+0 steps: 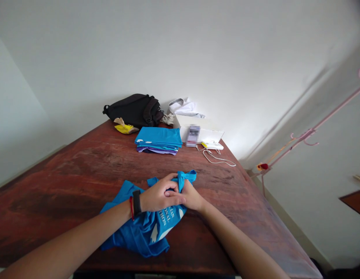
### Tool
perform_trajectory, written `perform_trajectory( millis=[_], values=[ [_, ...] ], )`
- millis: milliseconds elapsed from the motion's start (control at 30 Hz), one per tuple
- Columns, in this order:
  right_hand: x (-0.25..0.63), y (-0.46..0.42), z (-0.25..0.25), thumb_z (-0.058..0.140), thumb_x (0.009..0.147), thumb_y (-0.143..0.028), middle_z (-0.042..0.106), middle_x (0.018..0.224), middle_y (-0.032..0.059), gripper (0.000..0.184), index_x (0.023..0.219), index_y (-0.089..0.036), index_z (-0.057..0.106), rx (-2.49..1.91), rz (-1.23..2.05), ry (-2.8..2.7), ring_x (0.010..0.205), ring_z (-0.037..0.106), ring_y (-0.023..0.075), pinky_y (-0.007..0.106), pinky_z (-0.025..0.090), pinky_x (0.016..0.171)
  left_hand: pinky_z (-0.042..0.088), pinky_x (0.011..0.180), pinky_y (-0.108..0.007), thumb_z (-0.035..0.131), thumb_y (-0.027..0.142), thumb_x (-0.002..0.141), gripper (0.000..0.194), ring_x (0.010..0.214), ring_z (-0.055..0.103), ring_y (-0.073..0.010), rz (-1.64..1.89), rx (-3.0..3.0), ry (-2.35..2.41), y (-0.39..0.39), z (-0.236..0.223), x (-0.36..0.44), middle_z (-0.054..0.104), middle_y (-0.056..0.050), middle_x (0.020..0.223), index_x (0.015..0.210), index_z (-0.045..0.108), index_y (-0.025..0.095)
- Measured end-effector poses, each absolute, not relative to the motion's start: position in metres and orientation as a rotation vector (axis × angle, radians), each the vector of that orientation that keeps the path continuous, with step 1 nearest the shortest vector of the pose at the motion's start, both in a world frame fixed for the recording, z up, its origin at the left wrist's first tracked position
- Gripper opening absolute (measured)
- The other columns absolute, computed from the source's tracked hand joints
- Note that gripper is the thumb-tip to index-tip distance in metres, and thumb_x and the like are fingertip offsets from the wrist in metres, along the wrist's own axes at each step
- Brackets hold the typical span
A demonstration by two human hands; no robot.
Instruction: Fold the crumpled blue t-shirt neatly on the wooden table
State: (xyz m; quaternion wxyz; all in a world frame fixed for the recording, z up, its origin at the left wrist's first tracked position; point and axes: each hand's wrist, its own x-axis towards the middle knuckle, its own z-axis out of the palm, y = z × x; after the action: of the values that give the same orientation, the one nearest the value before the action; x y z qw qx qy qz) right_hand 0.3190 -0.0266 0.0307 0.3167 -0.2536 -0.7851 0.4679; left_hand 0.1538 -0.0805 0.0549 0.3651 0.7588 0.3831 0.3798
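A crumpled blue cloth bag (133, 236) with white lettering lies near the front edge of the wooden table. Both hands meet over its upper end. My right hand (193, 197) is closed around a gathered blue strap, and a loop of it sticks up above the thumb. Against it, my left hand (161, 194) has its fingers curled at the same bunched cloth. The overlapping hands hide the exact grip. Another end of strap shows just beyond my left fingers.
Farther back on the table (90, 170) sit a folded stack of blue and purple cloth (159, 136), a black backpack (130, 109), a yellow packet (126, 128), a white box (209, 126) with a badge (193, 136), and a white cable (215, 159). A pink pole (336, 106) stands at right.
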Motion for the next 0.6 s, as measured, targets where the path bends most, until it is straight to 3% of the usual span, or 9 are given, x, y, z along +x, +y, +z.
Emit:
perform_trajectory(
  millis=[167, 433, 600],
  values=[
    [0.318, -0.027, 0.030, 0.076, 0.078, -0.055, 0.068, 0.084, 0.0037, 0.036, 0.084, -0.021, 0.068, -0.641, 1.273, -2.047, 0.082, 0.063, 0.0213, 0.034, 0.054, 0.075, 0.040, 0.103, -0.029, 0.071, 0.040, 0.086, 0.028, 0.117, 0.057, -0.0233, 0.949, 1.997, 0.974, -0.078, 0.054, 0.152, 0.055, -0.008, 0.130, 0.072, 0.061, 0.017],
    [0.316, -0.024, 0.026, 0.073, 0.079, -0.059, 0.066, 0.078, 0.0040, 0.037, 0.081, -0.021, 0.070, -0.557, 1.281, -2.111, 0.077, 0.062, 0.0217, 0.034, 0.054, 0.070, 0.046, 0.090, -0.027, 0.063, 0.046, 0.092, 0.036, 0.105, 0.061, -0.0201, 0.848, 2.009, 0.963, -0.077, 0.056, 0.149, 0.054, -0.007, 0.130, 0.072, 0.064, 0.016],
    [0.316, -0.024, 0.025, 0.072, 0.082, -0.054, 0.065, 0.078, 0.0037, 0.035, 0.079, -0.020, 0.068, -0.551, 1.232, -2.128, 0.073, 0.060, 0.0192, 0.031, 0.050, 0.066, 0.044, 0.094, -0.029, 0.065, 0.049, 0.090, 0.037, 0.110, 0.059, -0.0221, 0.853, 1.999, 0.952, -0.073, 0.048, 0.148, 0.054, -0.008, 0.132, 0.072, 0.065, 0.016]
  ],
)
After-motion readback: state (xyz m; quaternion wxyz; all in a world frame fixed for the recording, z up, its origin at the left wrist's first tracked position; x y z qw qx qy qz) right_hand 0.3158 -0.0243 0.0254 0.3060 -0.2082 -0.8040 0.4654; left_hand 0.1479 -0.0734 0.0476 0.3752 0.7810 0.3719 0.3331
